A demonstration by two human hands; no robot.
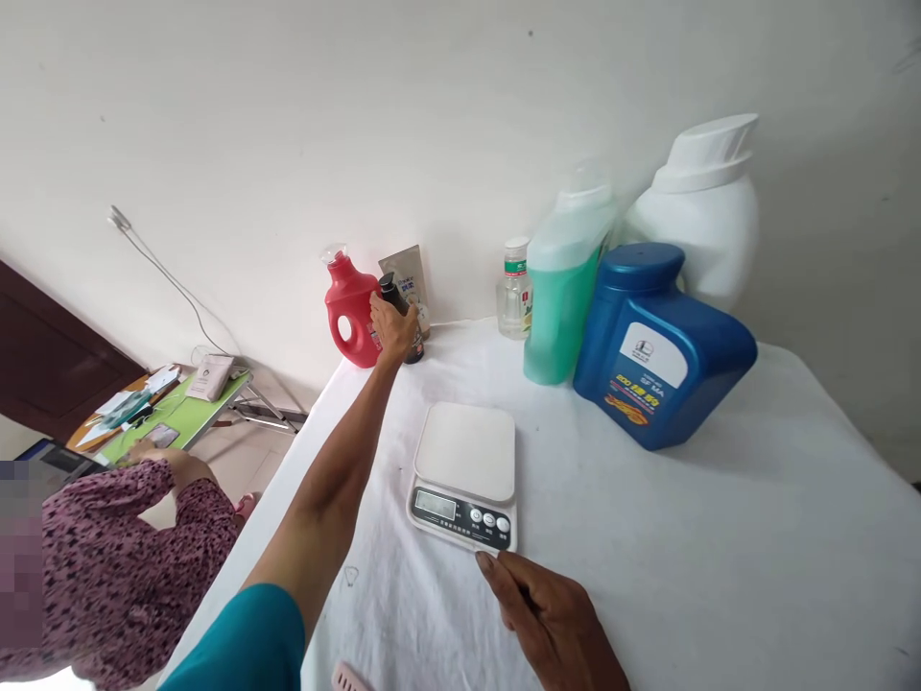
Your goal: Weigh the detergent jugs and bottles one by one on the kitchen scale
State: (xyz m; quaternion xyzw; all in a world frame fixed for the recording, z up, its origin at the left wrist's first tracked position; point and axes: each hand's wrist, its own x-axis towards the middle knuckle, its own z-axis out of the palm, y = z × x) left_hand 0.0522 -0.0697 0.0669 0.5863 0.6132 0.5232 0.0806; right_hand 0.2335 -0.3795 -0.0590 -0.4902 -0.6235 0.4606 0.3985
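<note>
At far left, a person in a purple patterned garment [144, 576] sits with one arm on a green table [208, 411], which bears a smartphone [161, 436] and a pale box [210, 377]. Above, a white cable [169, 276] hangs down the wall. Next comes the table with a white cloth [648, 557]. On its far left corner stands a red detergent jug [351, 302] with a looped handle. Just right of it, the left hand [394, 328] grasps a black bottle [414, 347], fingers and thumb on opposite sides; behind this bottle a silver-grey pouch [411, 268] leans against the wall. At the near edge lies part of a pink strap [348, 678]. A white digital kitchen scale [466, 451] sits nearer, its platform bare. At its front edge the right hand [551, 614] is half curled; whether it holds anything, I cannot tell. Farther right stand a clear bottle [513, 305] with a white cap, a bottle of green liquid [561, 307], a blue engine-oil jug [662, 355] and, behind it, a large white jug [701, 221].
</note>
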